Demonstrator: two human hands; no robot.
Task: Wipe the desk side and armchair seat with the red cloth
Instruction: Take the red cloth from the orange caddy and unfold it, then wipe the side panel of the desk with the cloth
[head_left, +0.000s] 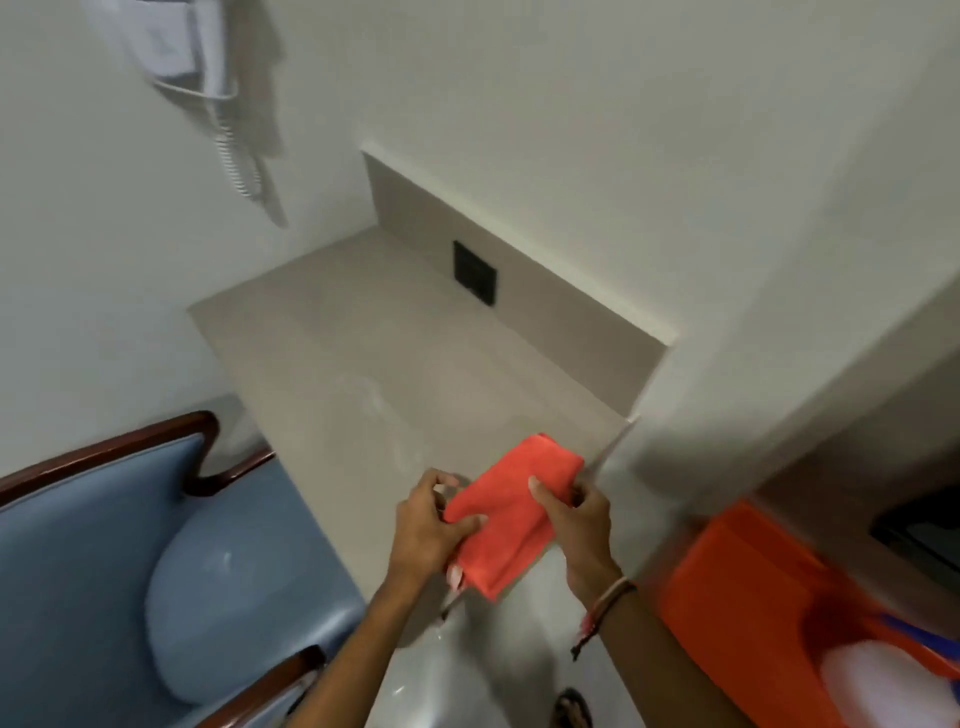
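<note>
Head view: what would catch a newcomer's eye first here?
The red cloth, folded and held between the left hand and right hand above the near end of the beige desk. Next, the blue armchair at lower left, beside the desk, and an orange bin at lower right.

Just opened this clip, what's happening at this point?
A person stands at a beige desk holding a folded red cloth in both hands, the left hand at its near-left edge and the right hand at its right edge. The cloth is held just above the desk's near end. A blue armchair sits to the left, and nothing is touching it.
</note>
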